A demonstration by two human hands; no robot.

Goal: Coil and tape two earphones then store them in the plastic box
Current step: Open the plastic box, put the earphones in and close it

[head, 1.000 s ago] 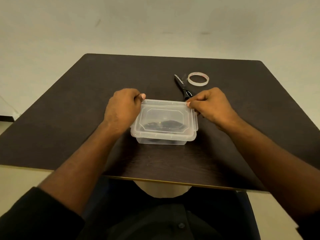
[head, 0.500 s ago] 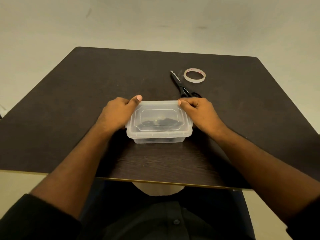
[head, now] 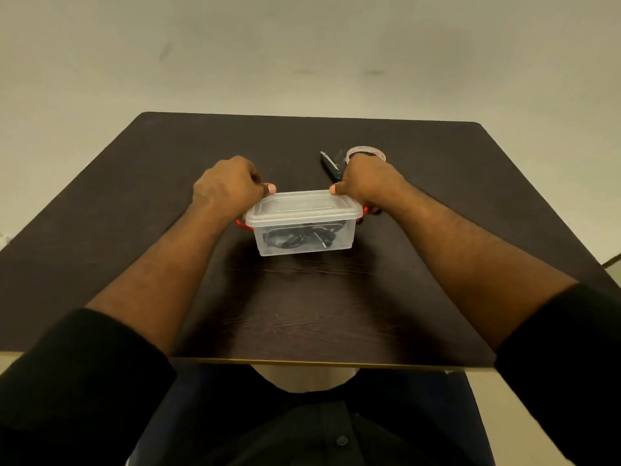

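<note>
A clear plastic box [head: 339, 242] stands in the middle of the dark table [head: 134, 203] with its lid [head: 302, 207] on. Black coiled earphones [head: 295, 237] lie inside, seen through the front wall. Red clips [head: 240, 223] show at the box's two ends. My left hand [head: 225, 187] grips the left end of the lid, thumb on the far left corner. My right hand [head: 364, 179] grips the right end, thumb on the far right corner. The fingers of both hands curl down over the box's ends and are hidden.
Black scissors [head: 330, 164] lie just behind the box, partly covered by my right hand. A roll of clear tape [head: 368, 152] sits beyond that hand. The table's near edge [head: 302, 363] runs close to my body.
The box has moved away from me toward the table's middle, both hands going with it. My view has lowered, so the box's front wall and the earphones now show.
</note>
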